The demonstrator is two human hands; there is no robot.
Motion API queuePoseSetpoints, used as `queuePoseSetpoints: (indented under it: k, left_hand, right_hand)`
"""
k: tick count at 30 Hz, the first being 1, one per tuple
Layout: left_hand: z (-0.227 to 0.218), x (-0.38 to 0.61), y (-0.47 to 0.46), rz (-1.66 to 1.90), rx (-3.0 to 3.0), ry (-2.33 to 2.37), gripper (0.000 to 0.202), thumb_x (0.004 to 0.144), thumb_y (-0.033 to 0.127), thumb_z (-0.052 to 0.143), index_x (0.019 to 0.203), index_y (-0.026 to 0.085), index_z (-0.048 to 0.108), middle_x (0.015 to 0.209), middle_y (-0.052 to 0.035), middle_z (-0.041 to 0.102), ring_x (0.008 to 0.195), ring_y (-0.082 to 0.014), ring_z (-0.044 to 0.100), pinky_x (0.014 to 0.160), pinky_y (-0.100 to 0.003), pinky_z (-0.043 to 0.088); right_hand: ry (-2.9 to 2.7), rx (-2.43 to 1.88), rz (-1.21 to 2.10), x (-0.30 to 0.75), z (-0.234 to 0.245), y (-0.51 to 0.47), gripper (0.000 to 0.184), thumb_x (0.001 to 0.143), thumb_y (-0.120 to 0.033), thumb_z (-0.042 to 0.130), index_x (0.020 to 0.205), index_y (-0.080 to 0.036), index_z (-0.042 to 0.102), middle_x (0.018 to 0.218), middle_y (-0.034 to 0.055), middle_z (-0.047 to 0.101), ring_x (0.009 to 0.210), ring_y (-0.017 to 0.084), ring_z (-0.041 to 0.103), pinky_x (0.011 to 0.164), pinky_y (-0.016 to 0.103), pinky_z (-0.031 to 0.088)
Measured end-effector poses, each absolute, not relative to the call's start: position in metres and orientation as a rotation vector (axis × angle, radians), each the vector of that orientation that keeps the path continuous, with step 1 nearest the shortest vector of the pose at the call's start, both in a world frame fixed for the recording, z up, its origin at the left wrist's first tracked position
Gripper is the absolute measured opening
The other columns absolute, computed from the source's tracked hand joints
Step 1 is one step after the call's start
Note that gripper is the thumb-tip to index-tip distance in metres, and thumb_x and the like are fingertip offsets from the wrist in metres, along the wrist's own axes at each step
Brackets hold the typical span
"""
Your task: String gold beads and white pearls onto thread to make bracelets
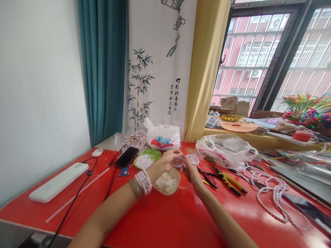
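My left hand (169,159) and my right hand (190,168) meet above a red table (165,220), fingertips pinched together on a small beaded piece too tiny to name. A thin beaded strand (184,187) hangs below them. Under my hands sits a beige dish (168,184) of small pale beads. A green dish (147,160) of white pearls lies just left. My left wrist wears pearl bracelets (143,181) and a green bangle.
Pliers with yellow and black handles (227,179) lie right of my hands. Long pearl strands (274,196) curl at the right. A black phone (126,156), cables, a white power strip (58,186) and plastic bags (162,137) stand around.
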State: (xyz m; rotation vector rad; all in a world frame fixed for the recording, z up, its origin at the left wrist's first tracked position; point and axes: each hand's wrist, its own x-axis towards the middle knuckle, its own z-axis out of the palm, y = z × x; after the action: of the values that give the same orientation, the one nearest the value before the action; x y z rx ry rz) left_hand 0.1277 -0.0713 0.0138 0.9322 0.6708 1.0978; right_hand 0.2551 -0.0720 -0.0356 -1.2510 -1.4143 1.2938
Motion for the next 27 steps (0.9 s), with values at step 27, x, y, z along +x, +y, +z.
queuePoseSetpoints:
  k: [27]
  left_hand:
    - [-0.006,0.123,-0.058,0.82,1.413,0.771,0.022,0.061,0.031,0.07,0.07,0.012,0.064,0.074,-0.0048,0.063,0.071,-0.0142,0.057,0.072,-0.027,0.041]
  right_hand:
    - [-1.458,-0.922,1.037,0.277,0.0,-0.078,0.024,0.067,-0.038,0.064,0.071,-0.015,0.062,0.059,-0.0017,0.054,0.052,0.01,0.049,0.044,0.02,0.037]
